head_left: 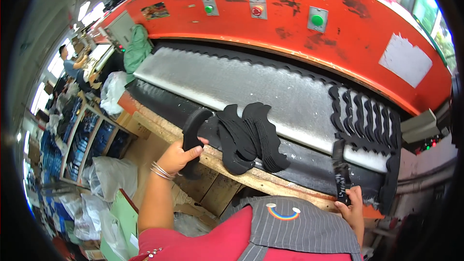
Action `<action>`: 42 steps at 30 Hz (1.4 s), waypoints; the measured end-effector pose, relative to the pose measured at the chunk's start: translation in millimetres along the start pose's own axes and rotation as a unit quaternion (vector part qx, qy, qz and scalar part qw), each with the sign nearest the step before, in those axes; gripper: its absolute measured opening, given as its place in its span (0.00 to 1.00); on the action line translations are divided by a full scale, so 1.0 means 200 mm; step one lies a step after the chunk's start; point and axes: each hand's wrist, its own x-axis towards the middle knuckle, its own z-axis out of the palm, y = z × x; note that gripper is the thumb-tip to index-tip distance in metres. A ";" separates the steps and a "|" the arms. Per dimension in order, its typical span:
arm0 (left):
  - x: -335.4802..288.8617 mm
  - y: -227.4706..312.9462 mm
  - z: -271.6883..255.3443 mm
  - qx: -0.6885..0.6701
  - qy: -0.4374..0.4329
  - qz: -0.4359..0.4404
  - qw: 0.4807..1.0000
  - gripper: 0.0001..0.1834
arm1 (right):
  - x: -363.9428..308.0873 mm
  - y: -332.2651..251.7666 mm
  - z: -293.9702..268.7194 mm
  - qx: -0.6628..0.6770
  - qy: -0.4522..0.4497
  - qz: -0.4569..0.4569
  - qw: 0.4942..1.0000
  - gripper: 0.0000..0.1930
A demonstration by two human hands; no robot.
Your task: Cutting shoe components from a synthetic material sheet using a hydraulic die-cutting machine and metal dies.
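My left hand (180, 158) grips a curved black piece (192, 133) of foam or thick fabric, held upright at the front edge of the machine bed. To its right, two fanned stacks of similar wavy-edged black pieces (263, 137) lie on the black front ledge (309, 157). My right hand (354, 208) closes around the lower end of a dark, flat strip-like object (341, 176) with pale markings, whose exact kind I cannot make out. Its far end reaches the edge of a black cut-out sheet (360, 116) with wavy slots, which lies on the worn whitish board (232, 79).
An orange machine front (212, 29) spans behind the board, with green push buttons (317, 20) and a red one (257, 11). A wooden edge (227, 166) runs along the near side. Shelves (89, 137) and plastic bags (113, 179) stand left; another person (72, 65) works farther back.
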 end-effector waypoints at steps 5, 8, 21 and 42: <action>0.32 -0.10 0.44 -0.245 -0.040 0.097 0.964 0.17 | 0.04 -0.07 0.01 -0.179 -0.082 0.033 0.980 0.28; 0.41 -0.10 0.79 -0.328 -0.086 0.075 0.938 0.19 | 0.20 -0.30 0.07 -0.119 0.023 -0.063 0.991 0.37; 0.41 -0.19 0.56 0.068 0.150 0.253 0.953 0.23 | 0.77 -0.48 0.62 0.310 -0.253 0.053 0.915 0.25; 0.68 -0.63 0.29 0.294 0.232 0.086 0.923 0.16 | 1.09 -0.48 1.11 0.391 -0.325 0.205 0.836 0.42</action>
